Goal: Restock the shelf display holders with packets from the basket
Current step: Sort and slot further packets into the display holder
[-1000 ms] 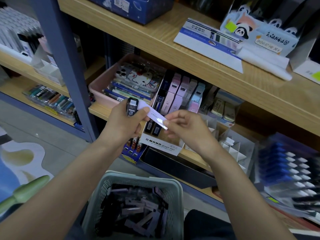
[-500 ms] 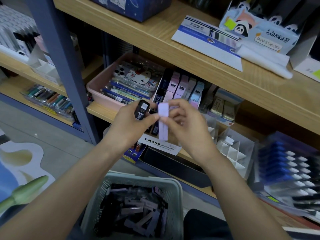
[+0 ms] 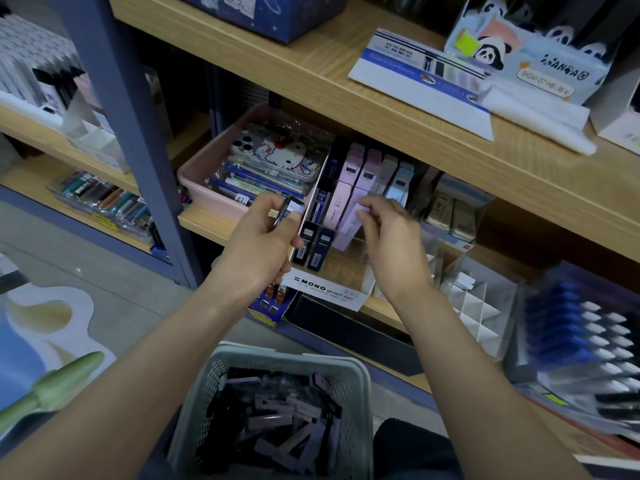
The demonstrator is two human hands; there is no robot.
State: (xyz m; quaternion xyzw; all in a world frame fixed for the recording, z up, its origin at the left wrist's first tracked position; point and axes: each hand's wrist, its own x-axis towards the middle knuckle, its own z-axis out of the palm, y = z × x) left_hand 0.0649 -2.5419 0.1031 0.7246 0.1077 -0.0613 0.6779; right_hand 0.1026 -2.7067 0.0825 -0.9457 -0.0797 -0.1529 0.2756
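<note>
My left hand grips a black packet just left of the white MONO display holder on the middle shelf. My right hand pinches a pale lilac packet and holds it in a slot of that holder, among pink, lilac and blue packets standing in rows. Two dark packets stand in the holder's front left slots. Below, between my arms, sits a grey-green basket with several black and lilac packets inside.
A pink tray of pens and a cartoon phone case sits left of the holder. White divider racks stand to its right. A blue shelf post rises at left. Blue pens lie at lower right.
My right hand has carried the lilac packet away from my left hand, up and right into the holder. My left hand keeps the black packet and has shifted slightly toward the holder.
</note>
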